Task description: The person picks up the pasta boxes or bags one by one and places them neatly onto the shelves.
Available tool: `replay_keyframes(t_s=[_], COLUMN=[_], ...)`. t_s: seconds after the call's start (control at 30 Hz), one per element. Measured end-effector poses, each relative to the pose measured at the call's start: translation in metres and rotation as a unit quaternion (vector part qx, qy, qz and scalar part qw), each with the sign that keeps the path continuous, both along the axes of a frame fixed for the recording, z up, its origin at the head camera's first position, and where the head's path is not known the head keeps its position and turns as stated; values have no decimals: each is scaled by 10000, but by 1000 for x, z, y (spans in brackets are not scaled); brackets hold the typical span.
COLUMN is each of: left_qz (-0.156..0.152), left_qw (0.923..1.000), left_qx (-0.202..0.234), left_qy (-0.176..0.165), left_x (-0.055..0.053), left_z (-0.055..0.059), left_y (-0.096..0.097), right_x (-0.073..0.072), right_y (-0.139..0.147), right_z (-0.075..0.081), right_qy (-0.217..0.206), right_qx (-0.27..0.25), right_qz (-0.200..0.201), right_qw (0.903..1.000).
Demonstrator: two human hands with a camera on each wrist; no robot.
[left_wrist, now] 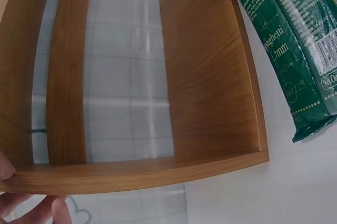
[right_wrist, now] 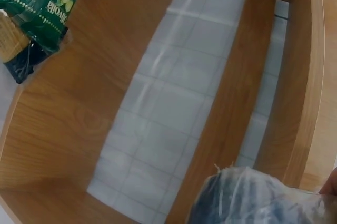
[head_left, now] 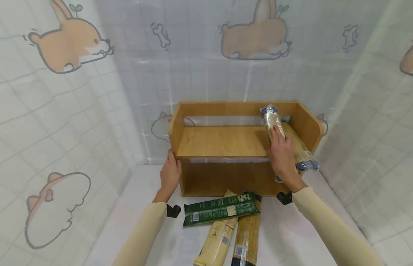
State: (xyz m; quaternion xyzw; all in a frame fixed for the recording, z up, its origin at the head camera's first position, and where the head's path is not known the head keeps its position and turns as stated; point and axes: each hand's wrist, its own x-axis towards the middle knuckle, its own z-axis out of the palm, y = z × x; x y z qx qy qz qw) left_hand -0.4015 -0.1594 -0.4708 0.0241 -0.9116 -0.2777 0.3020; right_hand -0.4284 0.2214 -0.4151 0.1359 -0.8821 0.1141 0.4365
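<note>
A two-tier wooden shelf [head_left: 223, 142] stands against the back curtain. My left hand [head_left: 171, 171] grips the edge of its left side panel; fingers [left_wrist: 39, 212] and thumb show on either side of that panel in the left wrist view. With my right hand [head_left: 282, 153] I hold a clear-wrapped pack of spaghetti [head_left: 271, 115] with blue ends, slanted over the right part of the upper board. Its crinkled lower end [right_wrist: 253, 198] hangs before the lower tier. Beside it, a second blue-ended spaghetti pack [head_left: 301, 149] lies along the right side panel, its near end jutting past the board.
On the white table before the shelf, a green spaghetti pack [head_left: 221, 208] lies across a cream pack [head_left: 217, 236] and a clear pasta pack [head_left: 247, 236] with dark ends. Patterned curtains [head_left: 206, 74] stand behind and at both sides.
</note>
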Motion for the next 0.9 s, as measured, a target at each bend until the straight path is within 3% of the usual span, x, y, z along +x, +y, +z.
replay_keyframes(t_s=[0.2,0.6,0.9], left_qz=[9,86,97], left_qw=[10000,9999,9999], left_qx=[-54,-82,-17], left_qy=[-60,110,-101], left_x=[5,2,2], left_z=[-4,4,2], left_y=[-2,1,1], right_x=[5,2,-1], right_y=[0,6,2], right_z=[4,26,29], right_qy=[-633,-1905,-2556], right_qx=[-97,120,354], right_qz=[155,270,-238], right_qw=[9978,9812,9658])
